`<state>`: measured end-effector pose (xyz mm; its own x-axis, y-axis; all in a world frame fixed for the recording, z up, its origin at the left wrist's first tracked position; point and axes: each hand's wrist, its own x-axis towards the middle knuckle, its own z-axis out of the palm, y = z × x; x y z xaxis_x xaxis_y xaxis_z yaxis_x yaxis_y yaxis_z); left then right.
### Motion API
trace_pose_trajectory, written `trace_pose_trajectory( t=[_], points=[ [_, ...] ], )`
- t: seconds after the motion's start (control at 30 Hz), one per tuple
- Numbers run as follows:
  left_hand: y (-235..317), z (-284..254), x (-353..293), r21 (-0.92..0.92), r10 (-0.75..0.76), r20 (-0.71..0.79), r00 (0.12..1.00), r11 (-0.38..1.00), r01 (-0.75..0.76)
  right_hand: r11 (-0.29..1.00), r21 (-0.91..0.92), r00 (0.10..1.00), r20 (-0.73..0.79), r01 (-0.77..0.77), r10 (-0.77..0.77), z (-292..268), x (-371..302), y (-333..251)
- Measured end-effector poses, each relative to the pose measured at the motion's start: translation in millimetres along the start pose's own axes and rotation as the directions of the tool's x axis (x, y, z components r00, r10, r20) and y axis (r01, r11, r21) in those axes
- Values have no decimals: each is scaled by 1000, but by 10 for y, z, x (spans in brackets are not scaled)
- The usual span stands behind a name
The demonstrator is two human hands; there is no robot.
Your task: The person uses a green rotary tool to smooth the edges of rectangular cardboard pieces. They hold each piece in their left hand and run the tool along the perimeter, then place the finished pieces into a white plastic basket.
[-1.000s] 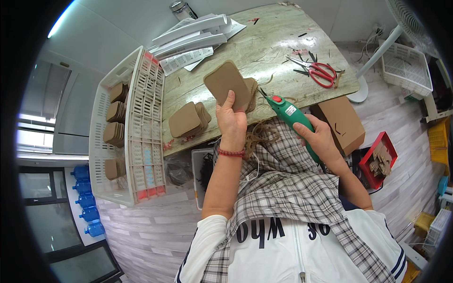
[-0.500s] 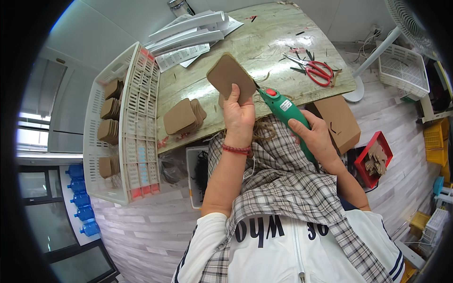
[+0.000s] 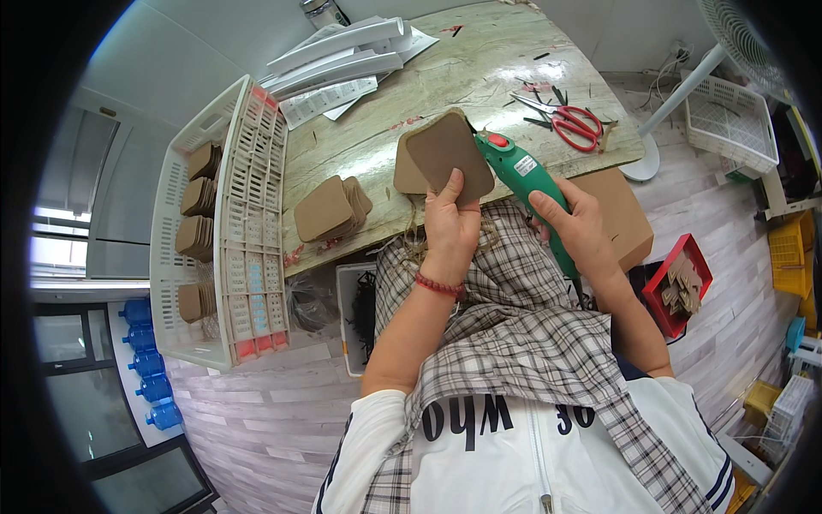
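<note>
Left hand (image 3: 452, 224) grips cardboard pieces (image 3: 441, 156) — right hand (image 3: 575, 224) clasps green tool (image 3: 524, 180).

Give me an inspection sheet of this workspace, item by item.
Surface: worn wooden table, scattered with small offcuts.
Job's things: brown cardboard piece and green handheld power tool, tool tip at the piece's right edge.
Clutter: stack of cut cardboard pieces, red-handled scissors, white profiles and papers.
Hands: left hand grips the cardboard piece; right hand grips the tool.
Cables: tool's black cord runs down past the right wrist.
Surroundings: white crate holding more pieces, brown box, red tray, fan stand, blue water bottles.
</note>
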<state>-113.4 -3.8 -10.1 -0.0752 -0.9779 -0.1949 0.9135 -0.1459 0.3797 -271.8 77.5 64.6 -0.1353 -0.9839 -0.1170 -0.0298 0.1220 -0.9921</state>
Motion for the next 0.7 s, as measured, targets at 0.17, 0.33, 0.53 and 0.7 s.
trace_pose_trajectory(
  t=[0.17,0.33,0.53,0.7],
  points=[
    [67,-101,-80,114,-48,27,998,992,45,1000,9,999,31,-26,26,-68,12,-81],
    [346,-242,-88,316,-41,77,996,949,15,997,-36,991,108,-70,74,-206,-25,-103],
    [788,-408,-30,604,-141,121,983,796,40,987,-127,973,194,-100,124,-332,-82,-14],
    [973,-424,-55,732,-209,126,970,679,52,977,-170,952,258,-125,167,-310,-126,-45]
  ],
)
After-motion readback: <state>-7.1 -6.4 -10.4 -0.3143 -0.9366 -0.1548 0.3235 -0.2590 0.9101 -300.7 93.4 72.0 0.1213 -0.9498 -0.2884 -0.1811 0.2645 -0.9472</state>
